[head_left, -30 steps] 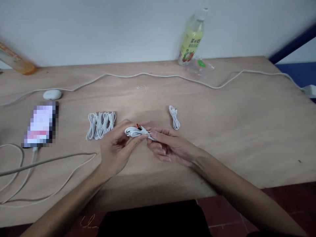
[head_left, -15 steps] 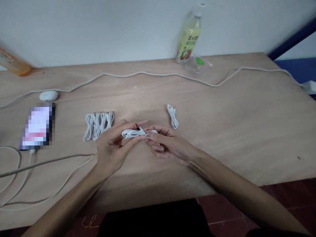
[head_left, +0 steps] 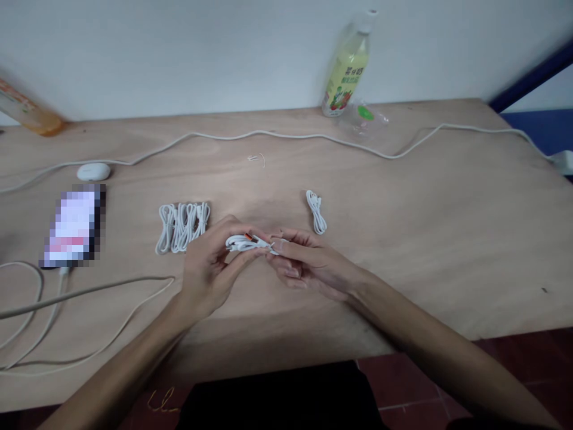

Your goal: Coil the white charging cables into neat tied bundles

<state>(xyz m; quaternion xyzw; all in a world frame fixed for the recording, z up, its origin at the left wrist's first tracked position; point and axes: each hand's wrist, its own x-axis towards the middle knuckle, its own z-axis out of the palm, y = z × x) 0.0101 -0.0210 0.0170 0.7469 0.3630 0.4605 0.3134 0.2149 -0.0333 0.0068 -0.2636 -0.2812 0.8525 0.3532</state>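
Note:
A coiled white USB cable (head_left: 242,242) with an orange-tipped plug is held between both hands, above the table's near middle. My left hand (head_left: 215,263) is closed on its left part, thumb below and fingers above. At the right end of the coil, my right hand (head_left: 307,260) pinches the cable's middle with thumb and fingers, hiding the rest of it. Several bundled white cables (head_left: 181,227) lie in a row beyond my left hand. One more bundled cable (head_left: 316,212) lies alone beyond my right hand.
A phone (head_left: 74,227) with a plugged-in cord and a white earbud case (head_left: 94,172) lie at left. A long white cord (head_left: 268,135) crosses the table. Behind it stand a yellow drink bottle (head_left: 347,77) and clear plastic wrapping (head_left: 362,116). White scraps (head_left: 256,159) lie mid-table.
The orange-tipped plug has tipped lower toward the coil, and my left fingers have come down closer over it. Both hands still grip the cable. The view has shifted slightly.

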